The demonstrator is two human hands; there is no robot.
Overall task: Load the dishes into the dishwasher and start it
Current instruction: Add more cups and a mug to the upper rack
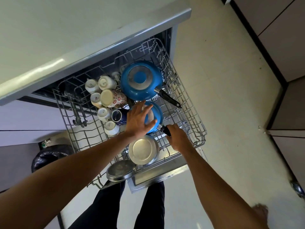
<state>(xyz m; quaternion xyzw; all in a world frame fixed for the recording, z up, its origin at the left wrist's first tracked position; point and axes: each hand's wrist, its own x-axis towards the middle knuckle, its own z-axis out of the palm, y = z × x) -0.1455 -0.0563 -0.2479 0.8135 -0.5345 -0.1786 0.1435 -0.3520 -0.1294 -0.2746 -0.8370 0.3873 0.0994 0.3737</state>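
The dishwasher's wire rack [194, 113] is pulled out over the open door [165, 177]. A small blue pan [156, 116] lies upside down in the rack's middle. My left hand [138, 120] rests spread on its bottom. My right hand [177, 138] grips its black handle. Behind it sits a bigger blue pan [140, 80], also upside down, its black handle pointing right. Several cups and mugs [107, 95] stand inverted on the left. A steel plate [142, 150] and a steel lid [120, 170] lie at the rack's near end.
The pale counter [66, 38] overhangs the dishwasher at the back. A black bag [49, 156] lies on the floor at the left. Cabinet fronts [280, 47] run along the right, with tiled floor [222, 104] between. My legs stand just before the door.
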